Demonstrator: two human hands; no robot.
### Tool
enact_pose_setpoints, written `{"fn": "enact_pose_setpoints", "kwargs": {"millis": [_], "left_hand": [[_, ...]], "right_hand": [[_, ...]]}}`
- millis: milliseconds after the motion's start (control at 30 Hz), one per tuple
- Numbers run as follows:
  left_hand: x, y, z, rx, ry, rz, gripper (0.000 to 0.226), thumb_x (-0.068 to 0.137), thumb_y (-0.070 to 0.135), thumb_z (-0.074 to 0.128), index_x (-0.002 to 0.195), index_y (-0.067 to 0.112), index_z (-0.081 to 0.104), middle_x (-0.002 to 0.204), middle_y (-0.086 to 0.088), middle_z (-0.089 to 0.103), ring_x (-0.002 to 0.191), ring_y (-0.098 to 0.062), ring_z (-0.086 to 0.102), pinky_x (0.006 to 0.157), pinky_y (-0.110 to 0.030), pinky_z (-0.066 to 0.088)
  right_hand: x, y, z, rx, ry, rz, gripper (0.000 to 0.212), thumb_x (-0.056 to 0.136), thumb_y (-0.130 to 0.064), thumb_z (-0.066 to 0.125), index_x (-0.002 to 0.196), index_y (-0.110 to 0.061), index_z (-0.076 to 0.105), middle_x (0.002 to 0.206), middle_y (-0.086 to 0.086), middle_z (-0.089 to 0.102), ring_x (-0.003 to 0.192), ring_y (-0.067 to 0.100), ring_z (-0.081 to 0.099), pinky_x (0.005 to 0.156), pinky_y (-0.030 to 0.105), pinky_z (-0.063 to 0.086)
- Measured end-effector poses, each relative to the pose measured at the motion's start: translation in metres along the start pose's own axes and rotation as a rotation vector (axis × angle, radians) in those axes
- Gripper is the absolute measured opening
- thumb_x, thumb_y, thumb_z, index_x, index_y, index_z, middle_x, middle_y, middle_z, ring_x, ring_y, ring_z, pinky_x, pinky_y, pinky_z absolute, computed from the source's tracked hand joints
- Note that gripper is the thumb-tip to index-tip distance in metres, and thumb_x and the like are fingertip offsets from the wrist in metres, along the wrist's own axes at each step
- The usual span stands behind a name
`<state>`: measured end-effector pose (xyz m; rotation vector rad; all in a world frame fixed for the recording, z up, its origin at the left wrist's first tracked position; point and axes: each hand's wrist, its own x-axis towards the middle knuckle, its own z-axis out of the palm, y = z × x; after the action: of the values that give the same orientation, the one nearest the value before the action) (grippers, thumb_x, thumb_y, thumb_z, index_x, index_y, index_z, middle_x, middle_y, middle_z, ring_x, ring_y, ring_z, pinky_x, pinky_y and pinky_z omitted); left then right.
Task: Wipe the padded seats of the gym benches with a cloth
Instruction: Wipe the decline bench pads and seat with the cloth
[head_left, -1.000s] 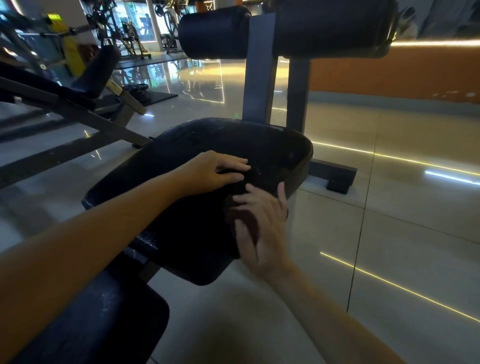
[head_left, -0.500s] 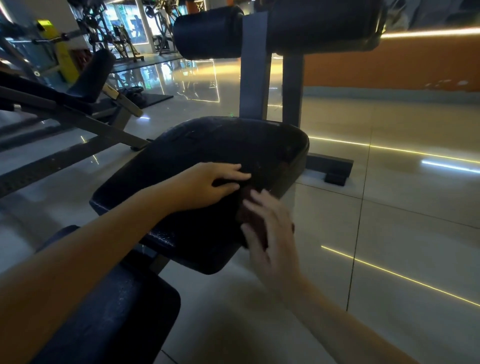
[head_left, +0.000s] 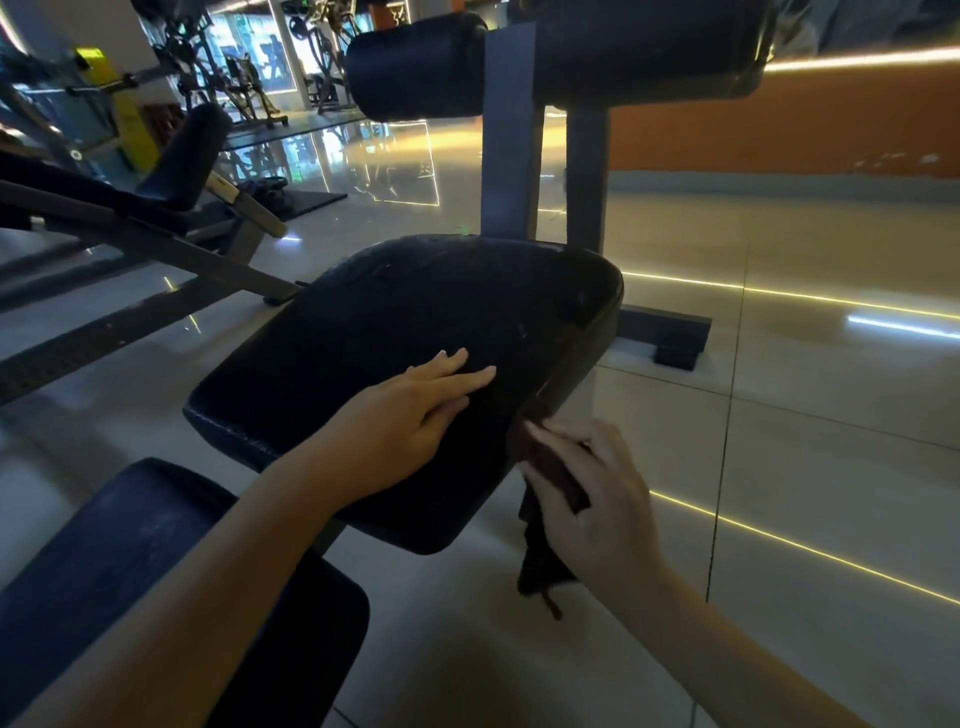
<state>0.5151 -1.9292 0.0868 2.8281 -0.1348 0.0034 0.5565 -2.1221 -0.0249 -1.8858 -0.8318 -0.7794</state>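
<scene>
A black padded seat (head_left: 395, 322) of a gym bench tilts in front of me. My left hand (head_left: 410, 421) rests flat on its near right part, fingers straight. My right hand (head_left: 587, 499) grips a dark brown cloth (head_left: 550, 478) at the seat's right edge; the cloth's loose end hangs down below the hand. A second black pad (head_left: 119, 566) of the same bench lies lower left, under my left forearm.
Two black roller pads (head_left: 415, 67) sit on grey uprights (head_left: 511, 135) behind the seat, with a base foot (head_left: 670, 332) on the floor. Another bench (head_left: 182, 156) and more machines stand at the left and far back. Glossy tiled floor (head_left: 805, 415) spreads to the right.
My right hand has slid with the cloth off the seat top to its right edge, and the cloth now hangs down. My left hand stays on the pad, fingers straighter.
</scene>
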Motion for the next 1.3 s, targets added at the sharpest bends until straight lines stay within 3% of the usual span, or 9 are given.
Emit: {"fn": "enact_pose_setpoints", "kwargs": {"millis": [67, 267, 467, 567, 700, 867, 933, 1100, 1300], "left_hand": [[0.001, 0.0, 0.001, -0.009, 0.011, -0.013, 0.045, 0.104, 0.031, 0.035, 0.143, 0.051, 0.023, 0.16, 0.017, 0.012, 0.148, -0.005, 0.006, 0.118, -0.03, 0.011], [0.003, 0.0, 0.004, -0.025, 0.018, -0.032, 0.043, 0.103, 0.033, 0.036, 0.136, 0.056, 0.022, 0.16, 0.019, 0.014, 0.148, -0.007, 0.008, 0.122, -0.039, 0.014], [0.005, -0.001, -0.004, 0.018, 0.018, -0.009, 0.044, 0.103, 0.034, 0.039, 0.142, 0.051, 0.03, 0.159, 0.018, 0.019, 0.146, -0.004, 0.014, 0.118, -0.034, 0.017], [0.005, -0.004, -0.001, 0.004, 0.066, -0.005, 0.043, 0.102, 0.034, 0.039, 0.142, 0.051, 0.033, 0.158, 0.019, 0.022, 0.139, 0.005, 0.011, 0.116, -0.031, 0.016], [0.005, -0.004, 0.004, 0.015, 0.085, -0.008, 0.043, 0.102, 0.033, 0.04, 0.142, 0.049, 0.035, 0.157, 0.017, 0.025, 0.138, 0.004, 0.014, 0.116, -0.033, 0.017], [0.006, -0.002, 0.005, 0.016, 0.107, 0.018, 0.042, 0.102, 0.032, 0.04, 0.14, 0.049, 0.035, 0.157, 0.015, 0.027, 0.136, 0.005, 0.017, 0.114, -0.03, 0.02], [0.007, -0.004, 0.003, -0.009, 0.113, 0.013, 0.04, 0.101, 0.032, 0.042, 0.136, 0.052, 0.036, 0.155, 0.016, 0.03, 0.136, 0.004, 0.018, 0.115, -0.033, 0.02], [0.008, -0.001, 0.005, -0.038, 0.129, -0.011, 0.04, 0.101, 0.029, 0.046, 0.136, 0.048, 0.044, 0.155, 0.014, 0.034, 0.144, -0.007, 0.026, 0.118, -0.038, 0.021], [0.007, 0.0, 0.005, -0.037, 0.1, -0.017, 0.041, 0.103, 0.028, 0.043, 0.14, 0.047, 0.042, 0.157, 0.013, 0.029, 0.145, -0.005, 0.021, 0.117, -0.035, 0.017]], "right_hand": [[0.011, 0.002, -0.003, -0.037, -0.014, -0.016, 0.034, 0.093, -0.028, 0.058, 0.119, -0.008, 0.067, 0.113, -0.005, 0.052, 0.102, 0.001, 0.046, 0.093, 0.008, 0.036], [0.061, 0.014, 0.009, -0.113, 0.141, 0.225, 0.026, 0.09, -0.028, 0.067, 0.109, -0.01, 0.068, 0.102, 0.001, 0.057, 0.09, -0.007, 0.038, 0.083, 0.0, 0.032], [0.016, -0.011, 0.008, 0.047, -0.039, 0.133, 0.024, 0.09, -0.024, 0.064, 0.108, -0.009, 0.061, 0.107, -0.004, 0.05, 0.094, -0.014, 0.043, 0.085, 0.001, 0.034], [0.038, 0.004, 0.005, -0.031, -0.059, 0.131, 0.022, 0.09, -0.015, 0.067, 0.11, -0.009, 0.06, 0.108, 0.004, 0.052, 0.089, -0.007, 0.039, 0.084, 0.001, 0.033], [0.078, 0.024, -0.002, -0.069, -0.041, 0.448, 0.026, 0.097, -0.024, 0.059, 0.121, -0.015, 0.057, 0.118, 0.004, 0.05, 0.097, 0.007, 0.044, 0.075, -0.002, 0.031], [0.033, -0.012, -0.006, 0.0, -0.193, 0.18, 0.023, 0.094, -0.023, 0.063, 0.115, -0.017, 0.057, 0.109, -0.002, 0.048, 0.085, -0.006, 0.044, 0.079, 0.001, 0.034], [0.038, -0.011, -0.009, -0.029, -0.22, 0.115, 0.022, 0.093, -0.023, 0.064, 0.113, -0.016, 0.059, 0.107, -0.003, 0.048, 0.082, -0.004, 0.041, 0.076, 0.002, 0.034], [0.079, 0.004, -0.005, -0.14, -0.169, 0.343, 0.024, 0.098, -0.027, 0.056, 0.12, -0.018, 0.058, 0.101, -0.007, 0.046, 0.087, 0.006, 0.044, 0.066, 0.006, 0.029], [0.036, -0.024, -0.009, -0.029, -0.242, 0.162, 0.021, 0.094, -0.027, 0.061, 0.114, -0.02, 0.059, 0.103, -0.008, 0.047, 0.079, -0.003, 0.043, 0.069, 0.005, 0.035]]}}
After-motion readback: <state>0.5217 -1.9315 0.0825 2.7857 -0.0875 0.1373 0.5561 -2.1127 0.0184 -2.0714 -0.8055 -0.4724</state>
